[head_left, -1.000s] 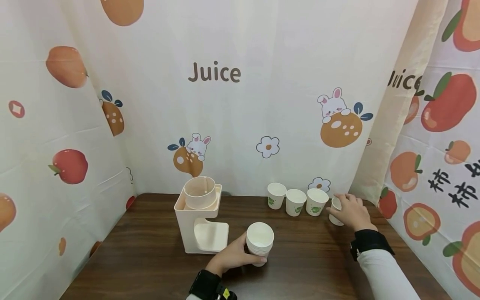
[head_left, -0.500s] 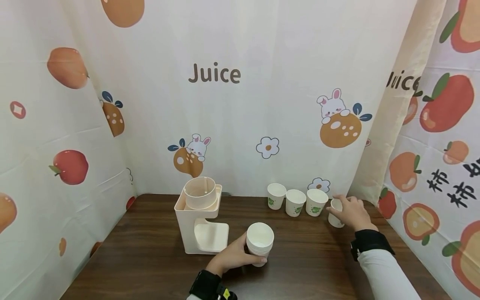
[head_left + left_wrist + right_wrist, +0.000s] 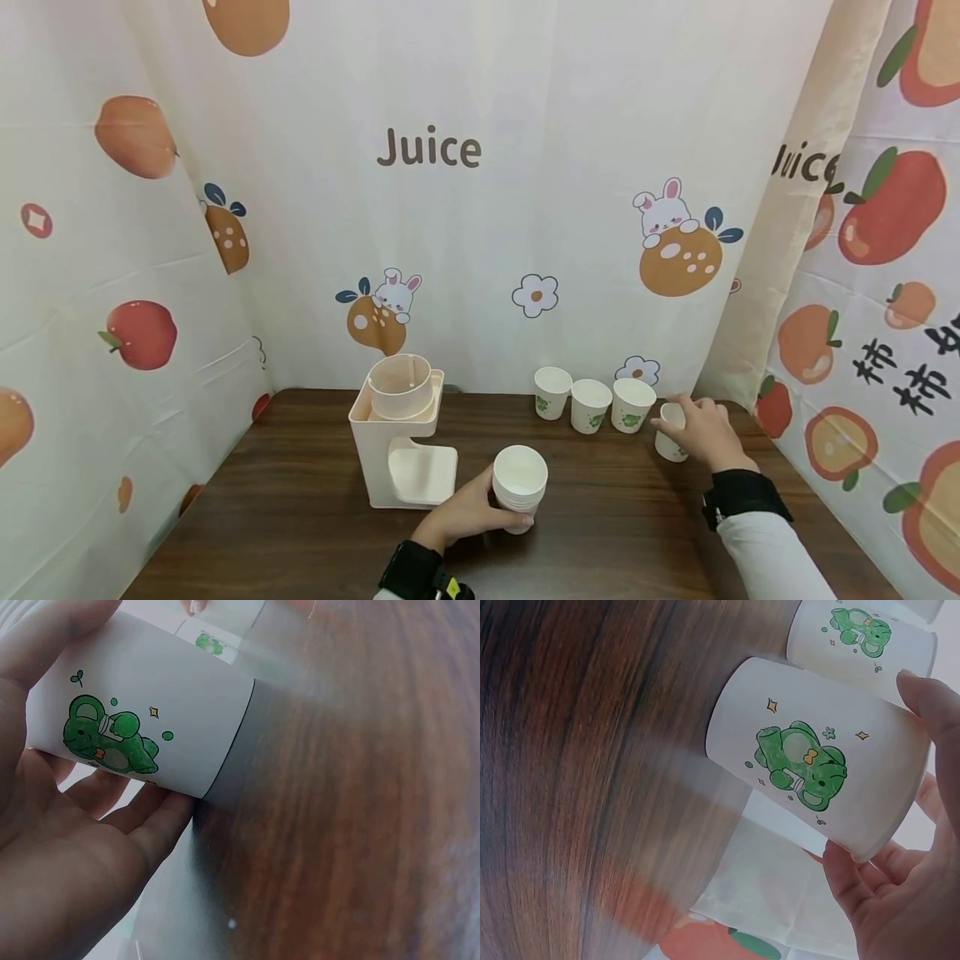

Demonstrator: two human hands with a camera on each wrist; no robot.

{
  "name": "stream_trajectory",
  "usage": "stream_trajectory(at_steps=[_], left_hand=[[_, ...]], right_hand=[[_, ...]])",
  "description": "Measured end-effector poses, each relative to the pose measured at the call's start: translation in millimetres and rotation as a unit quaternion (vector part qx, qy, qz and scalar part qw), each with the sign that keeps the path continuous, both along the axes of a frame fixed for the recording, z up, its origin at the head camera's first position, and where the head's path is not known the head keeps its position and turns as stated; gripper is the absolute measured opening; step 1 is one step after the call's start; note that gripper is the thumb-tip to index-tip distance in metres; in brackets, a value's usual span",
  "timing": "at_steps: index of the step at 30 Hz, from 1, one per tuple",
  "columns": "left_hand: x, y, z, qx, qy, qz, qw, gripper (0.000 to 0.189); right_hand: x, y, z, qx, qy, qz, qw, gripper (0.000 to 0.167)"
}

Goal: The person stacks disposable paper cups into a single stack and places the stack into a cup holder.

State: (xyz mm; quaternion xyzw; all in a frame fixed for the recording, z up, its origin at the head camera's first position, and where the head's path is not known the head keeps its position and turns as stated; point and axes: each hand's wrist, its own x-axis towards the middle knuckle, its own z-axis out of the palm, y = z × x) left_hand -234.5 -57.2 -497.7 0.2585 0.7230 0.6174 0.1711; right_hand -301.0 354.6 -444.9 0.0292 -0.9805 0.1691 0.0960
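My left hand (image 3: 476, 508) grips a stack of white paper cups (image 3: 520, 477) near the middle of the table. In the left wrist view the thumb and fingers curl round the outer paper cup (image 3: 135, 712), which bears a green bear print. Off to the right, my right hand (image 3: 705, 432) holds a single paper cup (image 3: 670, 435) near its rim. From the right wrist, this cup (image 3: 802, 750) shows between thumb and fingers, with its base by the wooden surface. Just left of it stand three more paper cups (image 3: 591, 407) in a row.
A cream juicer (image 3: 375, 454) with a round top opening stands left of the cup stack. The dark wooden table (image 3: 292, 517) bears everything. Behind it hangs a white curtain (image 3: 465, 233) printed with fruit, and further curtains close off both sides.
The right hand's cup has shifted slightly toward the front of the table, and the hand with it. The left hand and its stack stay in place.
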Motion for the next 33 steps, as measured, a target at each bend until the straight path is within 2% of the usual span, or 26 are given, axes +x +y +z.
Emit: stream_trajectory(at_steps=[6, 15, 23, 33], left_hand=[[-0.2, 0.0, -0.3, 0.001, 0.001, -0.001, 1.0000, 0.081], [-1.2, -0.5, -0.6, -0.002, -0.001, 0.001, 1.0000, 0.081], [-1.6, -0.2, -0.5, -0.007, -0.002, 0.004, 1.0000, 0.082], [-1.8, 0.3, -0.8, -0.007, 0.000, 0.005, 1.0000, 0.080]], right_hand=[[8.5, -4.7, 4.3, 0.004, 0.016, 0.009, 0.9998, 0.070], [16.8, -16.0, 0.2, 0.002, 0.043, 0.018, 0.9989, 0.063], [24.5, -29.9, 1.5, 0.000, 0.091, 0.031, 0.9954, 0.061], [32.9, -47.9, 8.5, 0.002, 0.108, 0.056, 0.9926, 0.055]])
